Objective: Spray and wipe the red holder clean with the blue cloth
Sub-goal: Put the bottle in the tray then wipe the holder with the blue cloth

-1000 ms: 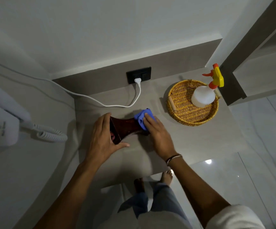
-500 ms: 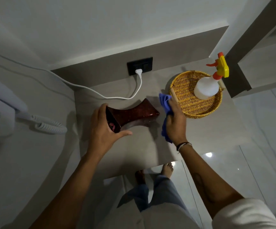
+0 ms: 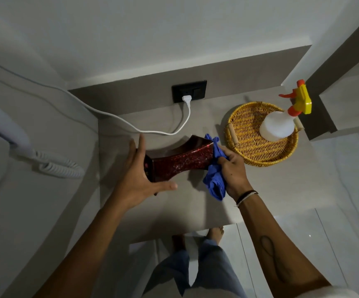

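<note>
Grey shelf (image 3: pixel 195 203) under a white wall. Holder (image 3: pixel 180 162) lying on its side mid-shelf, braced at one end by left hand (image 3: pixel 140 179), fingers spread wide. Right hand (image 3: pixel 232 171) bunched around cloth (image 3: pixel 214 179), pressed to far end. Risks: sliding off that loose brace; knocking basket (image 3: pixel 258 155) just beside.

The red holder (image 3: pixel 180 161) lies on its side on the counter (image 3: pixel 195 207), a glossy, speckled dark-red piece with a narrow waist and flared ends. The blue cloth (image 3: pixel 214 171) is bunched against its right end, its loose folds hanging toward the counter's front edge.
</note>
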`<state>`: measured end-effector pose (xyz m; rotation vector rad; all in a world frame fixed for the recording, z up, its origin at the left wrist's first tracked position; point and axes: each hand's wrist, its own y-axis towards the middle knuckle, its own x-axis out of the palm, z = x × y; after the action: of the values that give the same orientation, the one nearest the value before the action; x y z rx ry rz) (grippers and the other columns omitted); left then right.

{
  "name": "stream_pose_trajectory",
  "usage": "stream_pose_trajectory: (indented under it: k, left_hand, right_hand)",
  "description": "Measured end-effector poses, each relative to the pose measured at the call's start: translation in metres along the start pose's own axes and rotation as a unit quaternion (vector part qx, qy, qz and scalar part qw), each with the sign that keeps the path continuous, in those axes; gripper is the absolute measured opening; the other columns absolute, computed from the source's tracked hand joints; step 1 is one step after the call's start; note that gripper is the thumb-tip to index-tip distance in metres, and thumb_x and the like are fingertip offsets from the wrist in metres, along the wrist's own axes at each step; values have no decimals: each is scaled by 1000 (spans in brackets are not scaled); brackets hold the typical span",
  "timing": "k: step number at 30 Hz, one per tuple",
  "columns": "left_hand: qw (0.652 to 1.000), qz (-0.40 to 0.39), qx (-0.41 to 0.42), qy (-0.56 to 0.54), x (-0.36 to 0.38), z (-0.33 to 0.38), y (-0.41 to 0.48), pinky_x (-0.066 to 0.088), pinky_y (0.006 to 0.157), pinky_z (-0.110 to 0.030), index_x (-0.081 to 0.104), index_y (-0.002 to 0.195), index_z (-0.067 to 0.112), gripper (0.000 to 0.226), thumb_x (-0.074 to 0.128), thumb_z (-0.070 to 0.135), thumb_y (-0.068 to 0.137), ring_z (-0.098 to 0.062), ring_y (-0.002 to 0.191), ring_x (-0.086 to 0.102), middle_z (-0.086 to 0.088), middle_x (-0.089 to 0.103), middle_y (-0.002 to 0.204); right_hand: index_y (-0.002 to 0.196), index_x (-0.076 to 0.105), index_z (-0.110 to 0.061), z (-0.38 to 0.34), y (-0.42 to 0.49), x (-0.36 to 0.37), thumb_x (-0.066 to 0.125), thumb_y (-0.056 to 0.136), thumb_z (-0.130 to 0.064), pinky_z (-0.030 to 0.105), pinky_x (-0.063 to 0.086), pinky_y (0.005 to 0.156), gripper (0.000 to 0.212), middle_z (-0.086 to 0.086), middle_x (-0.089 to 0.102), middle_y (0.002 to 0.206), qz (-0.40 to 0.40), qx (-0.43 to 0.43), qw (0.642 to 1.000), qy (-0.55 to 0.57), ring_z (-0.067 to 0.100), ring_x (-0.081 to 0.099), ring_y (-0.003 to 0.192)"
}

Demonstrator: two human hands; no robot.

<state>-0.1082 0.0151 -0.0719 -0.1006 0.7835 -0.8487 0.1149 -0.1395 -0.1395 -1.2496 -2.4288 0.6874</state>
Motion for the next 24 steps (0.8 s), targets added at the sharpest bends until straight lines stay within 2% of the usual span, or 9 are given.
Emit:
stream_pose_trajectory:
  k: [2, 5, 9, 12, 16, 18, 20, 22, 24]
  left_hand:
    - [999, -19, 18, 46, 2, -1, -5, 21, 129, -56, -27, 159, 63, 178, 98, 80, 33, -13, 163, -17, 13, -36, 177]
    - [994, -15, 47, 98, 2, 2, -10, 24, 128, -66, -33, 157, 61, 185, 108, 59, 37, -26, 165, -18, 15, -45, 172]
    - [990, -30, 56, 123, -1, 7, -12, 28, 128, -65, -36, 156, 61, 188, 108, 61, 35, -22, 162, -18, 16, -51, 168]
    - [988, -50, 82, 121, -5, 10, -11, 34, 126, -66, -35, 157, 59, 190, 108, 62, 32, -22, 163, -16, 19, -52, 166]
    - [973, -26, 134, 185, -3, 8, -9, 29, 125, -57, -25, 168, 44, 184, 108, 58, 41, -28, 167, -18, 9, -47, 172]
    - [958, 25, 172, 230, 0, 7, -8, 20, 132, -54, 2, 175, 25, 164, 106, 54, 51, -27, 169, -15, -1, -29, 181]
    - [953, 60, 193, 224, 1, 6, -7, 26, 132, -53, 33, 164, 15, 131, 105, 44, 58, -24, 171, -3, -4, -5, 185]
    - [965, 67, 177, 183, 1, 9, -7, 38, 128, -50, 42, 155, 14, 118, 105, 35, 58, -29, 168, 20, -6, 17, 183]
    - [975, 72, 141, 156, 3, 11, -7, 50, 119, -48, 36, 161, 17, 125, 105, 32, 57, -31, 154, 47, -9, 40, 172]
  right_hand:
    - [128, 71, 0, -3, 2, 1, 39, 101, 16, 39, 68, 83, 46, 21, 76, 116, 0, 23, 1000, -2, 30, 76, 92]
    - [114, 74, 0, -8, 5, 6, 41, 101, 16, 34, 68, 65, 39, 21, 76, 99, 3, 68, 998, -12, 27, 74, 73]
    - [88, 73, -5, -16, 8, 10, 44, 102, 13, 26, 59, 44, 37, 16, 70, 76, 1, 88, 993, -82, 16, 69, 47]
    - [82, 69, -7, -24, 9, 13, 44, 101, 12, 22, 56, 42, 37, 16, 68, 74, 3, 80, 989, -125, 19, 66, 50]
    - [98, 73, 4, -30, 15, 15, 43, 101, 11, 20, 57, 43, 31, 17, 68, 79, 10, 84, 984, -157, 24, 65, 62]
    - [108, 73, 7, -32, 16, 16, 45, 101, 10, 18, 55, 42, 30, 15, 69, 76, 4, 88, 982, -167, 23, 66, 62]
    - [112, 73, 8, -33, 17, 18, 45, 101, 10, 19, 56, 44, 31, 13, 70, 76, -1, 75, 981, -179, 22, 68, 63]
    - [116, 74, 6, -31, 14, 19, 45, 100, 10, 30, 65, 62, 33, 16, 74, 86, 13, 19, 980, -198, 28, 72, 76]
    - [126, 72, -1, -27, 1, 20, 46, 100, 9, 39, 61, 95, 38, 18, 76, 113, 67, -97, 961, -251, 32, 71, 105]
